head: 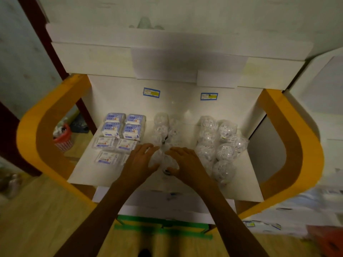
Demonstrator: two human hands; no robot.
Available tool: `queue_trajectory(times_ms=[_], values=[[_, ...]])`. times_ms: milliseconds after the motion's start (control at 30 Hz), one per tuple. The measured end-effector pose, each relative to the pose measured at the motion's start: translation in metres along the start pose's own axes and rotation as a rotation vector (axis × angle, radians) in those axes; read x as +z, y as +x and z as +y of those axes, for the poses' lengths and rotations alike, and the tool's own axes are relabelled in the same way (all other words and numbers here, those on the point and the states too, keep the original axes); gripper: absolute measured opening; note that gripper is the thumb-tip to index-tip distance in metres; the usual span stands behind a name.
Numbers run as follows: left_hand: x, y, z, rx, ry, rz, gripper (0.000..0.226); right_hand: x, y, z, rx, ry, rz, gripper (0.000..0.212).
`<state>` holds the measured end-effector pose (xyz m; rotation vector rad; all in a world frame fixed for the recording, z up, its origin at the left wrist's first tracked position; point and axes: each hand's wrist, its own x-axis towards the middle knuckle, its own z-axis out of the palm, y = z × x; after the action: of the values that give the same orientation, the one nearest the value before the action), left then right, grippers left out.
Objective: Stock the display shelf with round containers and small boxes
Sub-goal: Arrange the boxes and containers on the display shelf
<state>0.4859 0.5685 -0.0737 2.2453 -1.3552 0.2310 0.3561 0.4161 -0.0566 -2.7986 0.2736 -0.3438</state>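
Note:
A white display shelf (87,171) with orange side panels holds stock. Several small blue-and-white boxes (123,129) lie in rows at the left. Clear round containers (220,143) filled with white pieces stand in a cluster at the right, and more of them (162,127) run down the middle. At the front of the middle row, my left hand (140,160) and my right hand (185,162) both hold clear round containers (164,157) between them, fingers curled round their sides. The containers in my hands are partly hidden by my fingers.
Two blue price labels (151,92) are stuck on the shelf's back wall. An orange side panel (289,134) curves at the right, another at the left. A red basket (63,138) stands on the floor at left. Packaged goods (289,206) lie at lower right.

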Motion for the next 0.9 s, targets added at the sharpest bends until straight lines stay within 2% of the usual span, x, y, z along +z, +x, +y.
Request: queue_trajectory(times_ms=[133,267,400,567,900], values=[[-0.001,0.004,-0.007,-0.012,-0.026,-0.012,0.044,0.005,0.001,-0.001,0.019,-0.058,0.014,0.053],[-0.005,0.003,-0.025,0.069,-0.166,-0.094,0.039,0.006,0.001,-0.003,0.075,-0.111,0.063,0.049],[-0.007,0.003,-0.034,0.111,-0.254,-0.169,0.042,0.006,0.001,-0.008,0.111,-0.101,0.081,0.050],[-0.008,0.001,-0.035,0.069,-0.191,-0.098,0.055,0.005,-0.006,-0.009,0.128,-0.141,0.096,0.051],[0.001,0.000,-0.031,0.040,-0.247,-0.154,0.050,0.008,-0.002,-0.016,0.145,-0.146,0.081,0.055]])
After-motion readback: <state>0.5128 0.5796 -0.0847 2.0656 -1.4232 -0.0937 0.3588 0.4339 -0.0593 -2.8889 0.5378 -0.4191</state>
